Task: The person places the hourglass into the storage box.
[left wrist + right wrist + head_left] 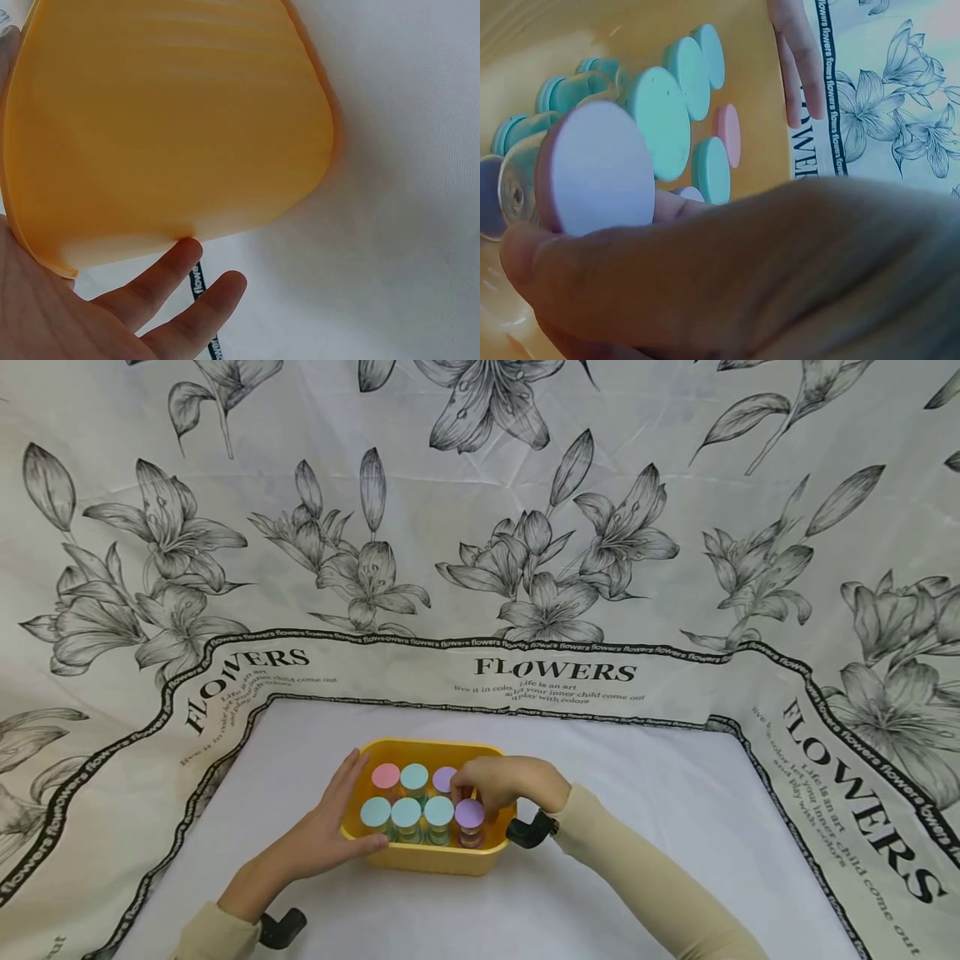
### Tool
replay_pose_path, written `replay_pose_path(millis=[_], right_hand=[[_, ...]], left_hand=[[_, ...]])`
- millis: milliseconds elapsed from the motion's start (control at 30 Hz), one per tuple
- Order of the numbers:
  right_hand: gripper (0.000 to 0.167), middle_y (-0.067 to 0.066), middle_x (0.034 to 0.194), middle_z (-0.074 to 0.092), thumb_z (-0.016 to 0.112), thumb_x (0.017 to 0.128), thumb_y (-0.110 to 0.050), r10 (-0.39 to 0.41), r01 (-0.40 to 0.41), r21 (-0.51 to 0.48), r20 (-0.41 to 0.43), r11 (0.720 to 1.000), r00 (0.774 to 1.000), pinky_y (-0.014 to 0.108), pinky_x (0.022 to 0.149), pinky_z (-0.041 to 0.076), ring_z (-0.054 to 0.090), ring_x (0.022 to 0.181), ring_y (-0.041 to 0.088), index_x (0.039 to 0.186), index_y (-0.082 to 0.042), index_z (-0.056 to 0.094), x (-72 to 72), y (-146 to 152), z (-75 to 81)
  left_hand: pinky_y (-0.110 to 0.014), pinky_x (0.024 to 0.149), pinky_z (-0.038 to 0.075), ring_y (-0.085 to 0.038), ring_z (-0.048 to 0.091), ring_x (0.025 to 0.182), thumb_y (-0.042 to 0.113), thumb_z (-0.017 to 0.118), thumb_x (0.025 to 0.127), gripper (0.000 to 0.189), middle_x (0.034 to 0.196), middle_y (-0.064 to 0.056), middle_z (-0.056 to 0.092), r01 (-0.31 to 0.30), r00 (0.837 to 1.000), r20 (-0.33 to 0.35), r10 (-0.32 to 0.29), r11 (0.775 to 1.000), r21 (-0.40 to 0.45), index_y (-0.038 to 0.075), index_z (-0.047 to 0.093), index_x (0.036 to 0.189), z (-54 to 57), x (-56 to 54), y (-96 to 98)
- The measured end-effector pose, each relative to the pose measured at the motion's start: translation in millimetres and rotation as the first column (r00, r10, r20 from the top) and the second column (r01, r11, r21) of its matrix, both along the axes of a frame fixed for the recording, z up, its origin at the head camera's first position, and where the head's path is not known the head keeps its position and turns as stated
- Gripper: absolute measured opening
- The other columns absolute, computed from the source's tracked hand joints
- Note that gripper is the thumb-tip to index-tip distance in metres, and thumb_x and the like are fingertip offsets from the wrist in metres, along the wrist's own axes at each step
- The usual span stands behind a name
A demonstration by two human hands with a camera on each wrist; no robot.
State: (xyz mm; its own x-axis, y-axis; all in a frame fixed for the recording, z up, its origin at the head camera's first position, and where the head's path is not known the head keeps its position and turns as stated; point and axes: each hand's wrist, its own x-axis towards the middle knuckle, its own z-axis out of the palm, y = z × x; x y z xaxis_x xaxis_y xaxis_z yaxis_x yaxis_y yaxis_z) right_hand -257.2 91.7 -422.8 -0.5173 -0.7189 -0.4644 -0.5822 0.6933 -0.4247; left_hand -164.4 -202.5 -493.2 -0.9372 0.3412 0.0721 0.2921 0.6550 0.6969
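Note:
A yellow plastic tub (431,862) stands on the white cloth, with several small hourglasses in it, upright and in two rows. Their round caps are teal (406,813), pink (386,776) and purple. My left hand (322,837) spreads along the tub's left end, thumb on the front rim; in the left wrist view two straight fingers (161,277) lie by the outer wall. Reaching in from the right, my right hand (501,783) grips a purple-capped hourglass (604,169) between thumb and finger. A second purple cap (444,779) shows beside its fingertips in the back row.
White cloth (637,827) surrounds the tub on the tabletop. Behind and at both sides rises a floral-print curtain (555,668) with dark border bands. A black wrist mount (529,829) sits close to the tub's right end, another (282,928) at the left cuff.

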Motion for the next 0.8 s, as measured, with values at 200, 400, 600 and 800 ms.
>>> replay_pose_path(millis=[200,400,600,800], right_hand=[[0.034,-0.009,0.095,0.065,0.081,0.080,0.009,-0.041,0.041,0.033,0.014,0.999,0.999,0.019,0.067,0.051,0.055,0.088,0.010,0.093,-0.019,0.067,-0.2,1,0.1],[0.032,-0.004,0.102,0.070,0.077,0.083,0.008,-0.056,0.059,-0.072,0.047,0.996,0.997,0.020,0.079,0.055,0.064,0.097,0.016,0.105,-0.014,0.071,0.6,10,5.6],[0.017,0.001,0.104,0.073,0.072,0.095,-0.008,-0.091,0.091,-0.332,0.017,0.939,0.996,0.025,0.085,0.059,0.069,0.097,0.013,0.111,-0.006,0.071,-0.1,38,16.0],[0.008,-0.002,0.099,0.074,0.068,0.100,-0.023,-0.291,0.220,-0.548,-0.046,0.807,0.956,0.032,0.088,0.060,0.069,0.092,0.011,0.101,-0.016,0.072,3.9,85,18.5]], left_hand=[[-0.080,0.107,0.034,-0.052,0.015,0.155,0.059,0.079,0.083,0.118,0.174,-0.008,-0.007,0.007,1.000,-0.006,-0.007,1.000,0.007,0.031,0.000,0.167,-0.8,-2.5,1.2],[-0.074,0.098,0.047,-0.054,0.035,0.147,0.067,0.074,0.083,0.119,0.175,-0.008,-0.003,0.005,1.000,-0.007,-0.006,0.995,-0.098,0.031,-0.001,0.167,6.8,-0.2,0.8],[-0.068,0.096,0.053,-0.044,0.051,0.139,0.070,0.069,0.086,0.107,0.171,-0.010,0.023,-0.044,0.997,-0.071,0.028,0.972,-0.231,0.026,0.016,0.167,23.4,-2.5,-11.2],[-0.058,0.094,0.057,-0.034,0.068,0.115,0.034,0.074,0.096,0.063,0.143,-0.015,0.062,-0.147,0.938,-0.337,0.079,0.972,-0.183,0.011,0.052,0.151,34.7,-18.4,-33.0]])
